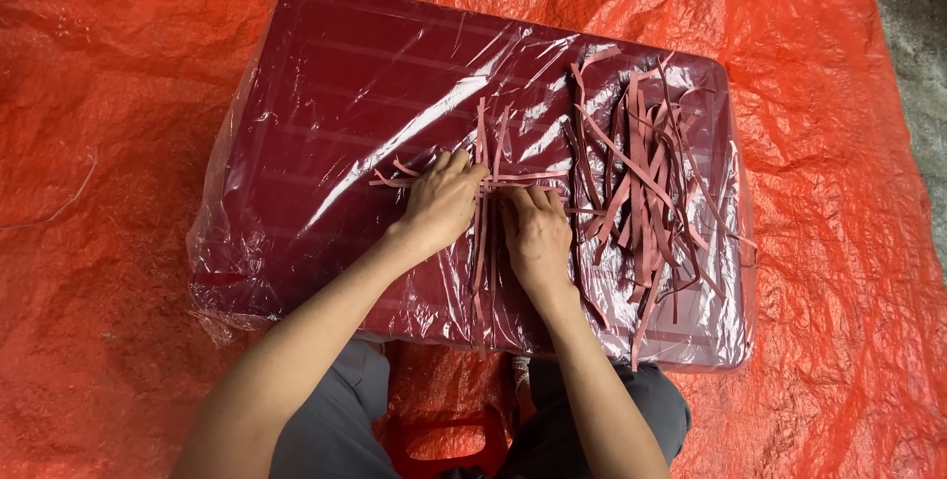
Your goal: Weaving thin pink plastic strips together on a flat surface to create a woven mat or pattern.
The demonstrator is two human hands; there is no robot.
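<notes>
Orange crinkly tarp point(148, 242) covers the whole ground, and on it sits a dark red rectangular plastic lid or tabletop point(335, 114) wrapped in clear film, no label I can make out. My left hand point(442, 205) and right hand point(536, 232) lie palm down side by side at its middle, fingers curled and pressing on a few crossed pink strips point(485, 188), some running upright, some sideways. Just right of my right hand is a loose messy pile of pink strips point(646, 178), near the right edge.
</notes>
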